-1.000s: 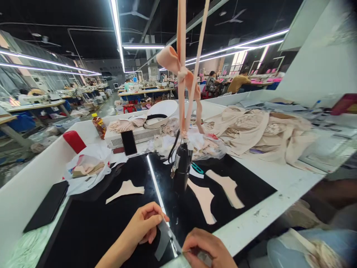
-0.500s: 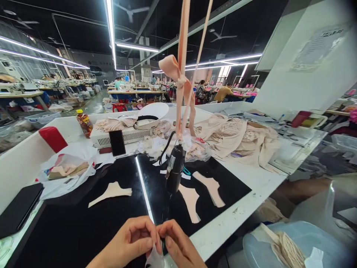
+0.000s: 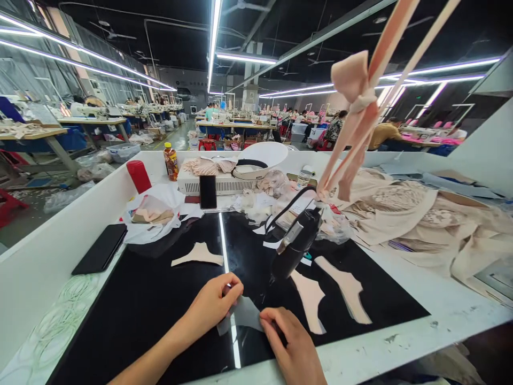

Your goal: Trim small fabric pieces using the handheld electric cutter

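Note:
A thin, translucent grey piece of sheer material (image 3: 247, 316) lies low over the black work surface (image 3: 168, 299). My left hand (image 3: 222, 297) is closed in a pinch at its upper left edge. At the right end, the thumb and fingers of my right hand (image 3: 286, 337) pinch it too. Just beyond my hands a black handheld tool (image 3: 296, 243) hangs tilted from knotted pink straps (image 3: 356, 107). To its right are two beige cut pieces, one nearer (image 3: 308, 299) and one farther (image 3: 347, 289). Another beige piece (image 3: 198, 254) lies beyond my left hand.
A black tablet-like slab (image 3: 100, 248) and a plastic bag of fabric scraps (image 3: 154, 211) are at the left. Behind stand a phone (image 3: 208, 192), a bottle (image 3: 170, 162) and a white vented box (image 3: 188, 184). Heaped beige fabric (image 3: 393, 214) covers the back right.
My hands have moved apart and farther over the black surface, spreading the sheer piece flat between them. The camera view has turned left, and the hanging tool now appears more tilted.

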{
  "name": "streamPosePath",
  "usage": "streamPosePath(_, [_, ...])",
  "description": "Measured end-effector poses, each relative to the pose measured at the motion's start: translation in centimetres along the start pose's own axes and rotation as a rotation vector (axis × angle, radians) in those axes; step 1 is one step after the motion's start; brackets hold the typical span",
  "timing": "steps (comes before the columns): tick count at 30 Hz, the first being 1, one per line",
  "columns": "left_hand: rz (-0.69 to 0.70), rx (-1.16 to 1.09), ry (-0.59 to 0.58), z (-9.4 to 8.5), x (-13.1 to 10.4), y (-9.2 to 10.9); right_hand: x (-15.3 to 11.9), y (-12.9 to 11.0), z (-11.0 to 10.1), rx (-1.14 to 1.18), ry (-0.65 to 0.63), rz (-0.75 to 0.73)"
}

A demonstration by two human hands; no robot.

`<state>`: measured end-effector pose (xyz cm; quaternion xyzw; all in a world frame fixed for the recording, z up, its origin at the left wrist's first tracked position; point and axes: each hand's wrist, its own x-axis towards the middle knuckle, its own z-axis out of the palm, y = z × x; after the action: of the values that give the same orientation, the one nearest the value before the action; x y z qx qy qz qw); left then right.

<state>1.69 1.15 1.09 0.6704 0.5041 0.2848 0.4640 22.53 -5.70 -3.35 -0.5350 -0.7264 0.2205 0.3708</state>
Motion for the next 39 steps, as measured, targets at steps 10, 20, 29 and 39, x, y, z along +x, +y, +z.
streamPosePath(10, [0.336,0.421,-0.037,1.2,-0.8,-1.4,0.1,2.3,0.3,-0.29,0.066,-0.229])
streamPosePath(20, [0.64,0.671,0.173,1.2,0.1,-4.2,-0.1,7.8,-10.0,-0.54,0.416,-0.018])
streamPosePath(29, [0.969,0.852,0.293,0.8,0.3,-4.0,4.1,12.5,-11.3,-0.808,0.367,0.14])
streamPosePath(39, [0.818,0.76,0.29,1.1,0.4,-4.4,6.3,12.1,-10.3,-1.017,0.21,0.22])
